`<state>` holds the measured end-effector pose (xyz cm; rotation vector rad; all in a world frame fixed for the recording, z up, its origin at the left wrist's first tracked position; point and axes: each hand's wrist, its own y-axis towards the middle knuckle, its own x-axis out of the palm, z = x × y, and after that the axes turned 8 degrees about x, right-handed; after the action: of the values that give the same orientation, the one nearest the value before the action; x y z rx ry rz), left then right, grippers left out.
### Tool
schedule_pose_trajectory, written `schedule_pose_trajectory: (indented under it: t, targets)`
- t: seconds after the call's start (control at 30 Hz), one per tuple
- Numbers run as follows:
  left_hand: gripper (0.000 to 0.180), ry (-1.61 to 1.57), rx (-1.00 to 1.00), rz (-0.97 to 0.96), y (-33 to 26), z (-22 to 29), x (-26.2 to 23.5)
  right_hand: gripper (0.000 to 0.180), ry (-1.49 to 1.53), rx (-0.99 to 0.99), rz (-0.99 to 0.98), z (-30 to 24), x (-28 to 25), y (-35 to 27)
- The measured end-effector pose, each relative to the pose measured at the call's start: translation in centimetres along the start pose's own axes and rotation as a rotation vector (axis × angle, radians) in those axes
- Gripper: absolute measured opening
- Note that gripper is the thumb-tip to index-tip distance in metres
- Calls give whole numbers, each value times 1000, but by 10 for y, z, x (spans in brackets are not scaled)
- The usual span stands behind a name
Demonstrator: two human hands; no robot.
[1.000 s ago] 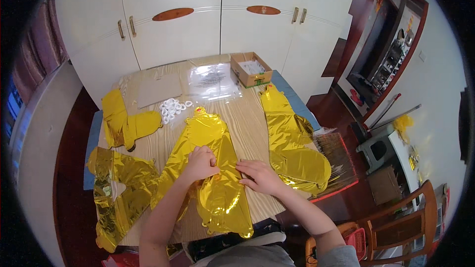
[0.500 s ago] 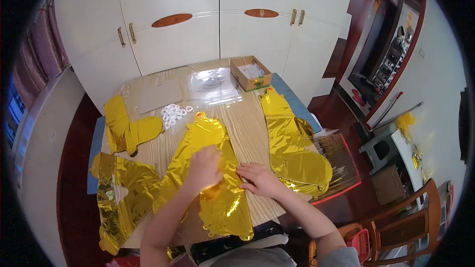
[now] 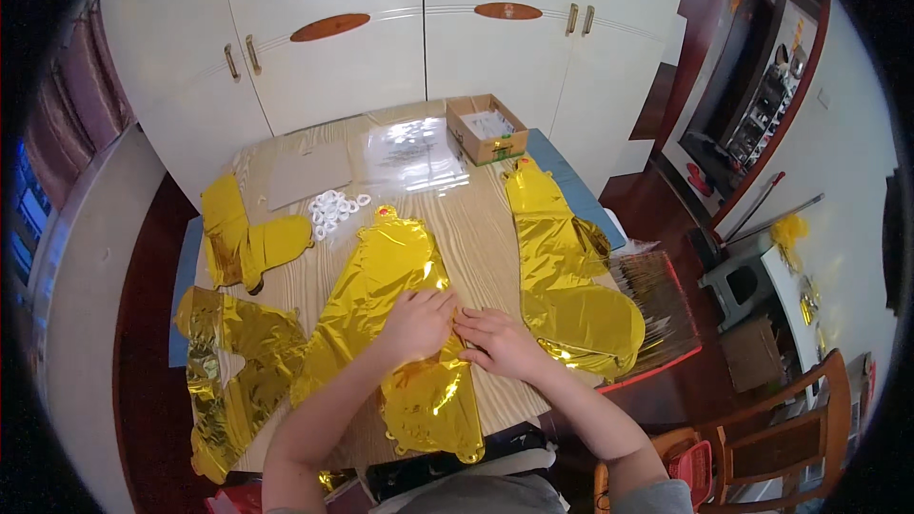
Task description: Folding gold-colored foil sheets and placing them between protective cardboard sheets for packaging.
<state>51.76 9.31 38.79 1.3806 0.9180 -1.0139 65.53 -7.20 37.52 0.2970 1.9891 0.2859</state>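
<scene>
A flat gold foil balloon (image 3: pixel 405 252) lies in the middle of the wood-grain table (image 3: pixel 486 266), with a small red spot at its far tip. My left hand (image 3: pixel 417 326) rests palm down on its right part, fingers stretched to the right. Opposite it, my right hand (image 3: pixel 497 340) lies flat at the balloon's right edge, fingertips touching or nearly touching my left hand's. Neither hand grips anything that I can see. Another gold foil balloon (image 3: pixel 576 309) is spread to the right. Crinkled gold foil (image 3: pixel 252 343) lies at the near left, and a folded gold foil piece (image 3: pixel 227 238) beyond it.
Small white rings (image 3: pixel 331 212) are heaped beyond the middle balloon. Farther back are a grey-beige board (image 3: pixel 309 174), clear plastic sheets (image 3: pixel 414 154) and an open cardboard box (image 3: pixel 486 128). White cabinets (image 3: pixel 333 67) stand behind the table; a wooden chair (image 3: pixel 781 438) is at the near right.
My left hand has moved right across the foil, from the balloon's middle to beside my right hand. My right hand has stayed at the edge. The view has shifted slightly.
</scene>
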Motion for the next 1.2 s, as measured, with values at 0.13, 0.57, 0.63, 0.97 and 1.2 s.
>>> schedule_pose_trajectory:
  t: [0.13, 0.57, 0.63, 0.97, 1.2]
  targets:
    - [52, 32, -60, -93, 15, -19, 4, 46, -17, -1, -16, 0, 0, -2]
    - [128, 36, -174, -440, 55, -61, -8, 39, -26, -31, -148, 3, -6, -9]
    - [134, 29, -176, -477, 58, -63, -4, 36, -21, -35, -186, 1, -12, -11]
    - [143, 35, -234, -561, 65, -65, 4, 31, -63, -120, -283, 3, -25, -21]
    - [140, 50, -254, -602, 68, -67, 5, 34, -66, -130, -291, -1, -28, -23]
